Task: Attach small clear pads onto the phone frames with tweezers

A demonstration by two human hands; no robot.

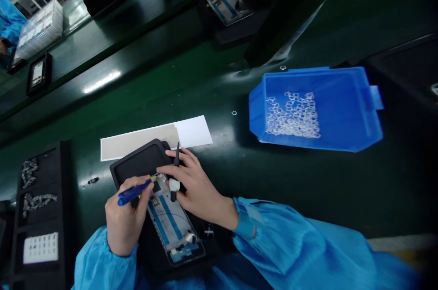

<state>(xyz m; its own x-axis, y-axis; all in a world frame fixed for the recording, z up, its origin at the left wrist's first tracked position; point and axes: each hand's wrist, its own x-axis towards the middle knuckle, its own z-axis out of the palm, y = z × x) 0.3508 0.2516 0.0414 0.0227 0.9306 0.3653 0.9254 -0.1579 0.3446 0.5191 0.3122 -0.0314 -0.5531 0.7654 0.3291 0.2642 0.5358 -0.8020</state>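
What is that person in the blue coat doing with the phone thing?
A person in blue sleeves is working on an opened phone frame lying on a black tray. The left hand holds a blue pen-like tool with its tip at the frame's top end. The right hand holds black tweezers and steadies the frame. A blue bin of small clear parts sits off to the right.

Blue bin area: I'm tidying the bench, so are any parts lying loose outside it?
Yes. Two small square frames lie on the dark bench outside the blue bin: one by its far rim, another off its left side. The rest sit heaped inside.
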